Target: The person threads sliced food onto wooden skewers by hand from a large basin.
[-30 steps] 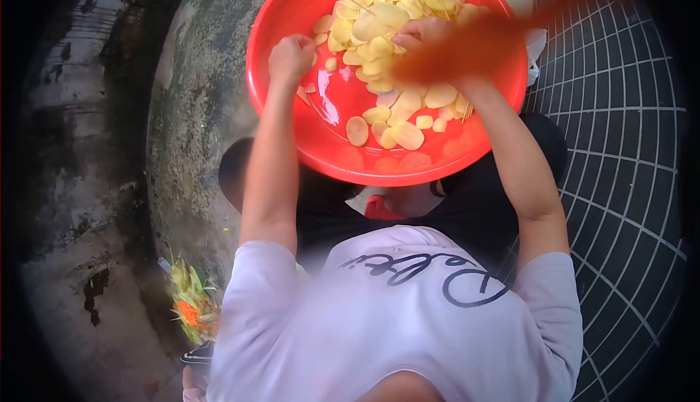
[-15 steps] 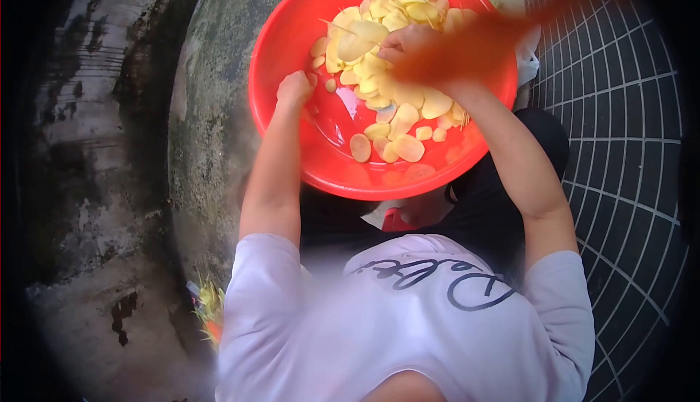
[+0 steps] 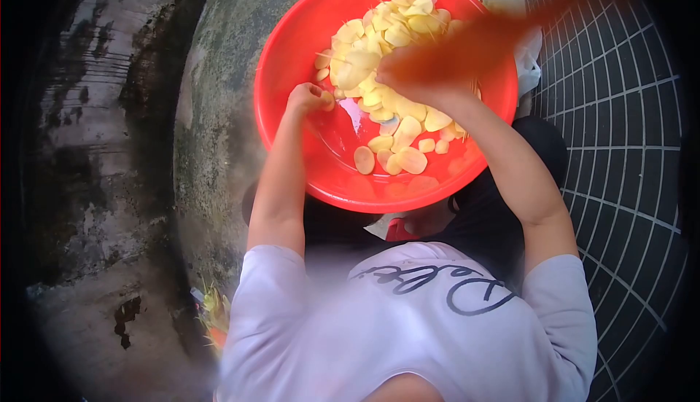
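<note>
A wide red basin [image 3: 288, 34] holds a heap of thin yellow slices [image 3: 397, 34] that look like potato, with thin wooden sticks poking out of it. On the basin's left side, my left hand [image 3: 306, 99] is closed, its fingertips pinching a small round slice [image 3: 328, 101]. My right hand [image 3: 397, 74] reaches into the heap with fingers curled, beside a large slice [image 3: 357, 68]. An orange-brown blur covers much of that hand, so what it grips is hidden. Several loose slices [image 3: 410, 160] lie at the near side of the basin.
A pink-white patch [image 3: 350, 114] shows on the basin floor. Dark tiles [image 3: 612, 147] run along the right, beside a white plastic bag [image 3: 528, 63]. Stained concrete [image 3: 219, 96] lies on the left, with a spiky green and orange thing [image 3: 215, 314] near my elbow.
My left hand has shifted slightly right and turned, and a small slice now shows at its fingertips. My right hand has moved a little down and left over the heap.
</note>
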{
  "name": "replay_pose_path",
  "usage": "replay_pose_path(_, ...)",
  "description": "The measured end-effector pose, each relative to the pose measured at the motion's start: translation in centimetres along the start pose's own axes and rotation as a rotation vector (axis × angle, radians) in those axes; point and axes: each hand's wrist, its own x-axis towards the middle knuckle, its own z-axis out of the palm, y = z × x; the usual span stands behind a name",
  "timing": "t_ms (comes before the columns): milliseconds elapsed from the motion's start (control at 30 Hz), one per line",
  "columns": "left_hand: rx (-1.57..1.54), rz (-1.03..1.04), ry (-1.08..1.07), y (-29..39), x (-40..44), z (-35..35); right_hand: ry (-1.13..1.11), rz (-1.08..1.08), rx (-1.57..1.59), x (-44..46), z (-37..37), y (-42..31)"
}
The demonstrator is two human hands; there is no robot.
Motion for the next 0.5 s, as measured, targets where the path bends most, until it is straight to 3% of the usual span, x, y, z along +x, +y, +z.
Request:
replay_pose_path(167,-0.41,0.148,-0.096,3.1,-3.6,-4.9,-0.11,0.037,0.007,-0.5,0.7,0.3)
replay_pose_path(333,-0.87,0.24,-0.172,7.1,-9.2,-7.1,-0.041,0.02,-0.024,-0.6,0.7,-0.3)
replay_pose_path(500,-0.916,0.294,-0.161,8.3,-11.9,-7.8,-0.008,0.037,-0.016,-0.8,0.2,-0.8)
